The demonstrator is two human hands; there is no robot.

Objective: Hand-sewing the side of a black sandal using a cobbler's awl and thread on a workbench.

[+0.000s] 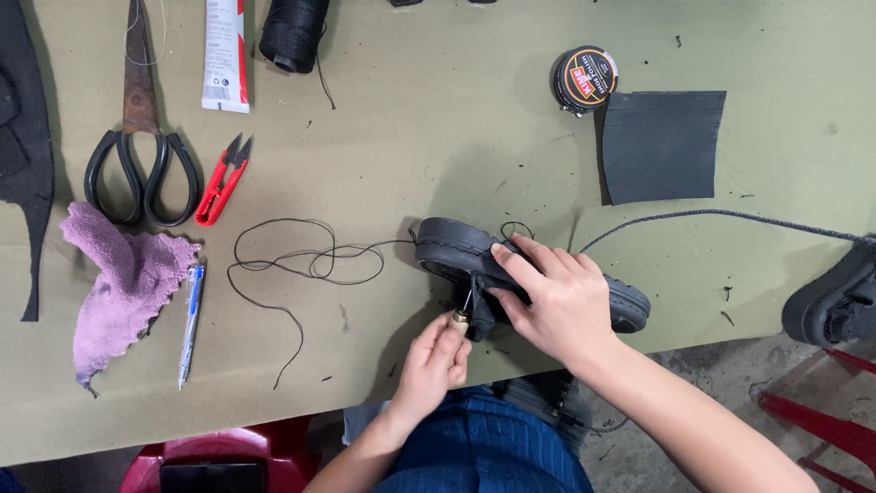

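A black shoe (pixel 456 245) lies sole-up on its side near the table's front edge. My right hand (pixel 557 301) presses down on its middle and grips it. My left hand (pixel 436 361) holds a sewing awl (pixel 463 315) with a brass ferrule, its needle pointing up into the shoe's edge. A dark thread (pixel 301 260) trails in loops from the shoe to the left across the table.
On the olive table (pixel 411 137) lie large black scissors (pixel 139 155), red thread snips (pixel 224 180), a glue tube (pixel 224 55), a black thread spool (pixel 292 32), a polish tin (pixel 584 79), a black rubber sheet (pixel 662 146), a purple cloth (pixel 119 274) and a pen (pixel 191 324). Another black shoe (pixel 835 297) sits at the right.
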